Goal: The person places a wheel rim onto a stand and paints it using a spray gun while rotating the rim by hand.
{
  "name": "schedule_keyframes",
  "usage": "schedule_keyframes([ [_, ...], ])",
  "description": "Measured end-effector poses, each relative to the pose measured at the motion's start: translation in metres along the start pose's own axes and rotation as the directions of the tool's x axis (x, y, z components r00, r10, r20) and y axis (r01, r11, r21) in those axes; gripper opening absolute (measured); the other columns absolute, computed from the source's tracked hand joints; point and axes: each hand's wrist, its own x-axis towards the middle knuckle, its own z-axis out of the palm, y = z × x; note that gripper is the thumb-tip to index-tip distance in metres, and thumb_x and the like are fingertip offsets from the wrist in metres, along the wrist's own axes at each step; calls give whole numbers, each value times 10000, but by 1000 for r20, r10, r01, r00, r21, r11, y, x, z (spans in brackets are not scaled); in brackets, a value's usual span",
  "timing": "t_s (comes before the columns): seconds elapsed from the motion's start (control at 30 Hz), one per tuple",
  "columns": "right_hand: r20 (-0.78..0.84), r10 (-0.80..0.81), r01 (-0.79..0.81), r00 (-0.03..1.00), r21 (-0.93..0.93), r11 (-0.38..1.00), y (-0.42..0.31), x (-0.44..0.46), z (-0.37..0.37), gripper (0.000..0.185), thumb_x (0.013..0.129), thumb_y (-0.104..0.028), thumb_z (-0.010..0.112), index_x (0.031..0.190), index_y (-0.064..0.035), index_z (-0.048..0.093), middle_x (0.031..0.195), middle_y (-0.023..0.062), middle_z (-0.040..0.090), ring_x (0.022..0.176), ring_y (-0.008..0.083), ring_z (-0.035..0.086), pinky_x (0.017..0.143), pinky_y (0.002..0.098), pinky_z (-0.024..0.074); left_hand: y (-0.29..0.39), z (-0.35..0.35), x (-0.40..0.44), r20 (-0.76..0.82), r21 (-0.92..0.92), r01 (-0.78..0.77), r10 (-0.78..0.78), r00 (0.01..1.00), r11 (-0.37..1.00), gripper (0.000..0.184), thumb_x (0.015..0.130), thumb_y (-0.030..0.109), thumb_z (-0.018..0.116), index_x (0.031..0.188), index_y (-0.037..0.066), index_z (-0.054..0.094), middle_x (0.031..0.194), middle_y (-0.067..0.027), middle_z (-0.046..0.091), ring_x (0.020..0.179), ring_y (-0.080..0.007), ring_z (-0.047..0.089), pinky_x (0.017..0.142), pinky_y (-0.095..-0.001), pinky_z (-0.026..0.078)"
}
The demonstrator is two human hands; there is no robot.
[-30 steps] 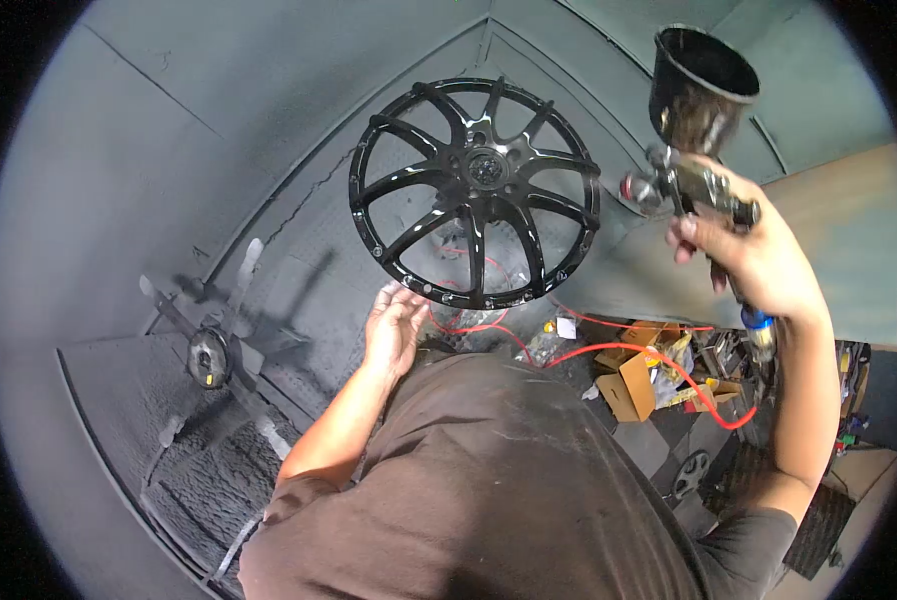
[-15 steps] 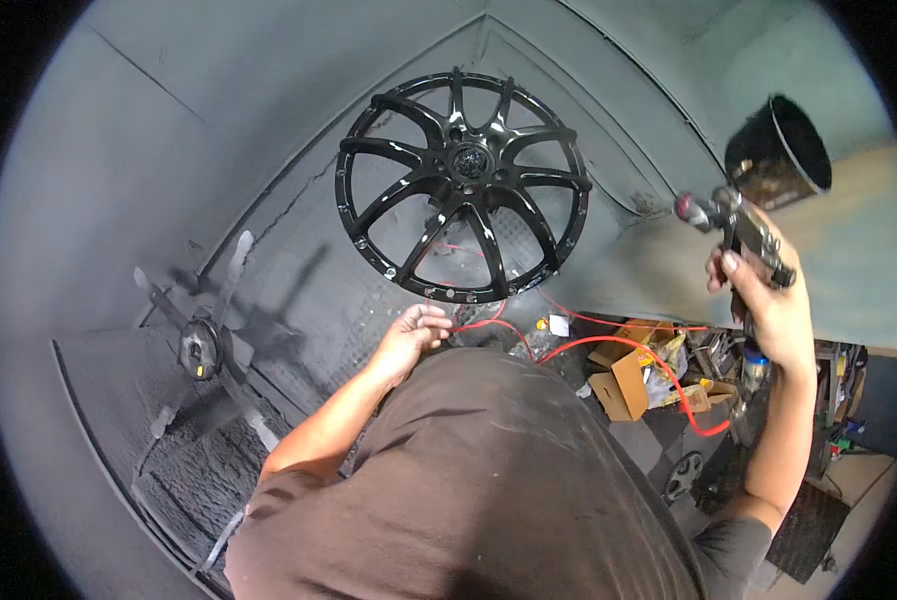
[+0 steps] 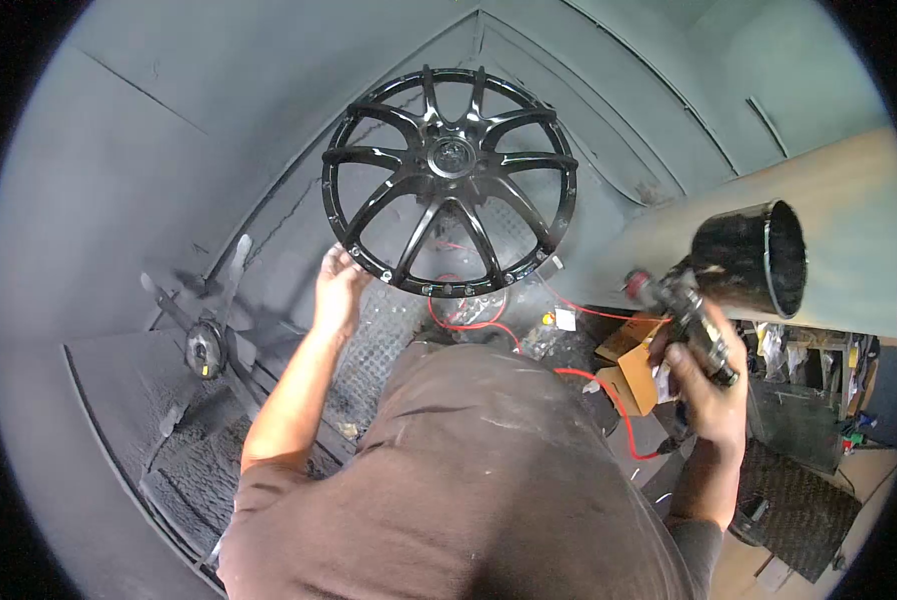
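A glossy black multi-spoke wheel rim (image 3: 452,158) faces up in front of my body. My left hand (image 3: 339,290) is at its lower left edge, fingertips up against or just under the rim; whether they grip it is hidden. On the right, my right hand (image 3: 707,385) is wrapped round a spray gun (image 3: 684,310). The gun's dark paint cup (image 3: 749,260) lies tilted, its mouth facing right. A red hose (image 3: 624,410) trails below the gun.
At the left is a stand with several arms (image 3: 206,348). An open cardboard box (image 3: 631,368) sits on the floor beyond my body, near cluttered shelves (image 3: 819,355). Grey walls (image 3: 129,200) surround the wheel.
The spray gun has moved down and its cup has tipped over to the right. The wheel has turned and shifted slightly left in view. My left hand has moved left along the rim.
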Motion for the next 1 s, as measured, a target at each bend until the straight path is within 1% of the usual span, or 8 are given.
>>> schedule_keyframes([
  [0.17,-200,-44,39,979,-28,999,21,2,-18,562,920,-162,644,1409,33,448,903,44,657,737,84,575,558,214,454,20,-2,0,43,132,129,-135,990,983,504,796,-66,440,1289,36,442,1063,-13,556,980,-147,559,1023,-423,423],
  [0.3,-93,109,-102,990,72,992,23,-18,-21,534,874,-133,683,1344,48,507,920,76,671,768,118,615,614,241,484,8,22,-19,35,169,120,-127,991,978,479,817,-52,472,1286,30,423,1073,-25,535,1028,-162,548,1035,-451,416],
  [0.4,100,179,-200,979,275,940,15,-31,-16,587,819,-135,723,1334,65,525,912,114,679,769,179,645,725,315,524,-17,42,-43,-77,35,150,-147,986,988,311,824,-45,509,1116,51,462,1045,-44,535,1039,-206,556,1045,-498,388],
  [0.53,248,122,-206,961,352,913,15,-32,-12,560,820,-112,721,1321,66,544,883,118,681,804,178,651,753,309,527,-53,76,-76,77,-86,253,-246,966,964,376,777,-79,495,1128,52,463,1201,-101,584,1166,-250,564,1018,-479,416],
  [0.67,45,92,-97,995,135,986,23,-26,-17,496,867,-21,650,1343,45,526,981,121,664,885,165,636,810,298,514,-66,75,-78,272,19,465,-452,849,885,434,766,-95,475,1176,45,454,1269,-127,576,1166,-259,572,998,-443,442],
  [0.8,-71,31,-21,997,131,991,38,-20,-19,479,899,19,609,1363,46,495,1077,130,633,920,169,615,821,307,508,-45,41,-56,81,-108,412,-405,911,905,417,784,-97,482,1176,44,455,1176,-123,589,1085,-234,588,957,-376,465],
  [0.9,-95,96,-78,991,178,981,36,-22,-17,492,894,-46,647,1354,55,504,1007,119,644,861,166,613,790,316,512,-21,21,-29,-118,-173,50,-71,990,984,389,814,-83,443,1175,61,459,1129,-61,607,1003,-176,591,910,-349,457],
  [1.0,160,165,-205,973,281,938,29,-27,-15,566,850,-180,727,1318,73,535,869,102,670,783,179,645,741,325,533,-23,35,-35,-101,-201,119,-142,985,972,398,777,-110,459,1134,67,457,1064,-70,606,927,-183,593,852,-353,481],
])
